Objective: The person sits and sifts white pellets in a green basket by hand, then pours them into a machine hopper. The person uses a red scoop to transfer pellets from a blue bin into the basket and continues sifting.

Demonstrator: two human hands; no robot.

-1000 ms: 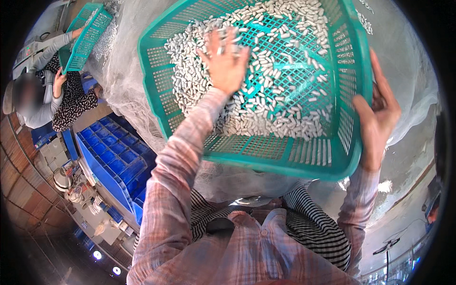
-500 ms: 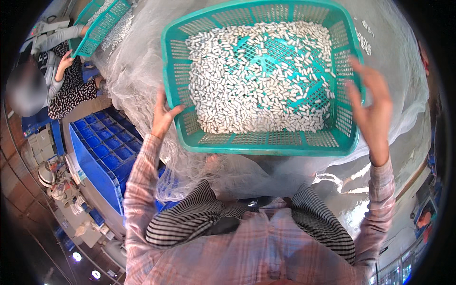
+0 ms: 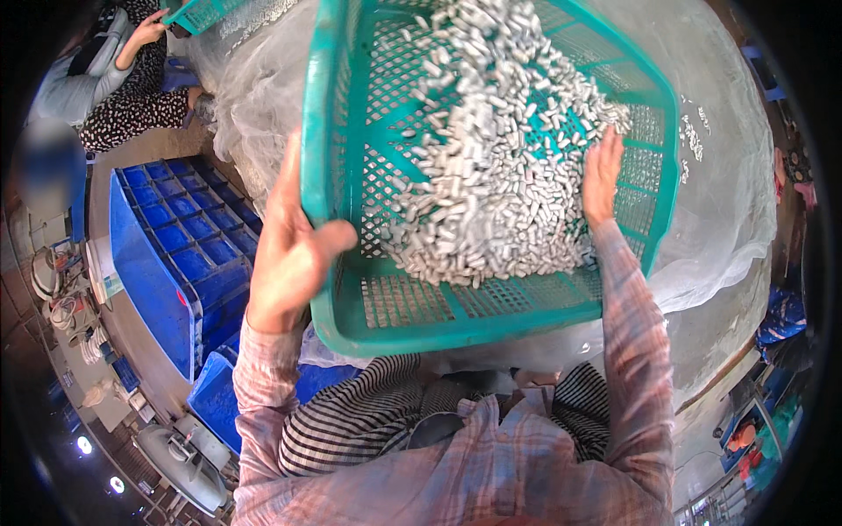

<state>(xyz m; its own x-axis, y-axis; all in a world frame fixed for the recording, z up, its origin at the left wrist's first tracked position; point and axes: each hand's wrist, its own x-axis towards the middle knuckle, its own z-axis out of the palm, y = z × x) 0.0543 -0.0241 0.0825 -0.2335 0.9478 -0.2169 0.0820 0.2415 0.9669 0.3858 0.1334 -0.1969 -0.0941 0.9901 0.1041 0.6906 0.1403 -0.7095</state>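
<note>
A large green plastic basket (image 3: 438,337) with mesh walls is tilted in front of me, its left side raised. Inside it, many small white capsule-shaped pieces (image 3: 491,188) are in motion, blurred, massed toward the middle and right. My left hand (image 3: 294,254) is closed round the basket's left rim, thumb over the inner side. My right hand (image 3: 602,180) reaches into the basket at the right; its outstretched fingers rest against the edge of the white pieces.
A white mesh net (image 3: 728,193) spreads under the basket, with a few loose white pieces (image 3: 693,131) on it. At the left stands a blue compartment tray (image 3: 189,219). A co-worker (image 3: 114,79) sits at upper left, a hand on another green basket (image 3: 206,13).
The basket has tilted up on its left and come closer. The white pieces have slid rightward, baring mesh at left. My right hand has moved from outside the right rim into the basket.
</note>
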